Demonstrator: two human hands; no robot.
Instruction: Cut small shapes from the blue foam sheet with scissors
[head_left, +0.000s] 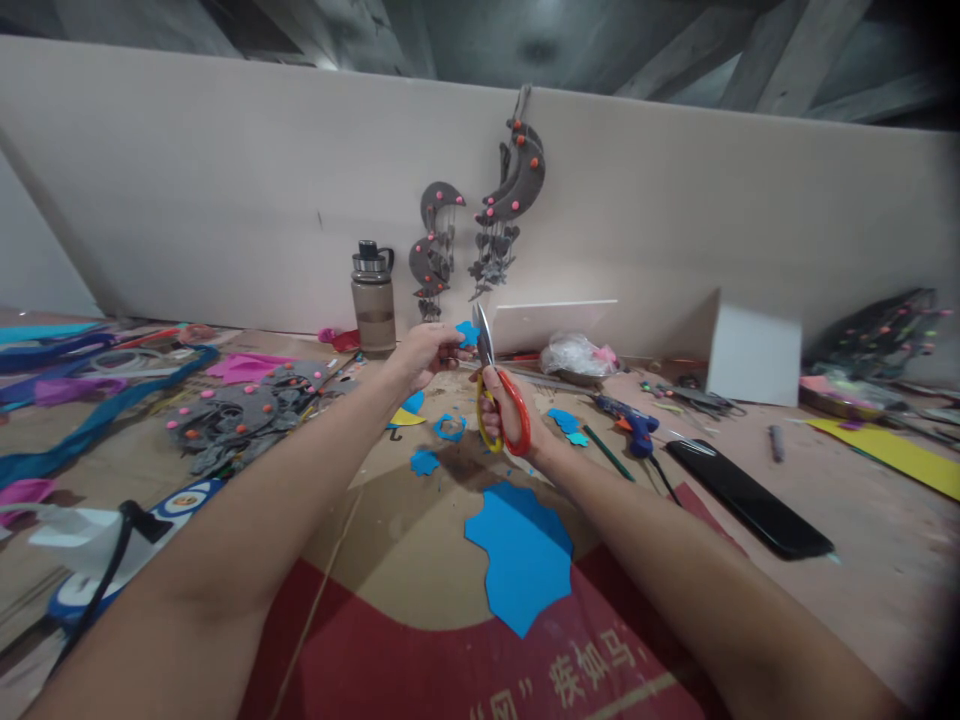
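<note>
My left hand (431, 352) pinches a small blue piece (469, 333) at its fingertips. Scissors (514, 412) with one red and one yellow handle are in my right hand (504, 405), their blades pointing up beside the blue piece. Below my hands a large blue sheet (523, 555) with wavy cut edges lies on the cardboard (405, 550). A small blue cutout (424, 462) and a blue ring-like scrap (450, 428) rest between my forearms.
A bottle (373, 305) stands by the white partition (225, 190), near hanging grey moon ornaments (517, 180). Grey felt pieces (232, 415) and ribbons lie left. To the right are a blue glue gun (634, 425), a black phone (750, 500) and a white board (756, 350).
</note>
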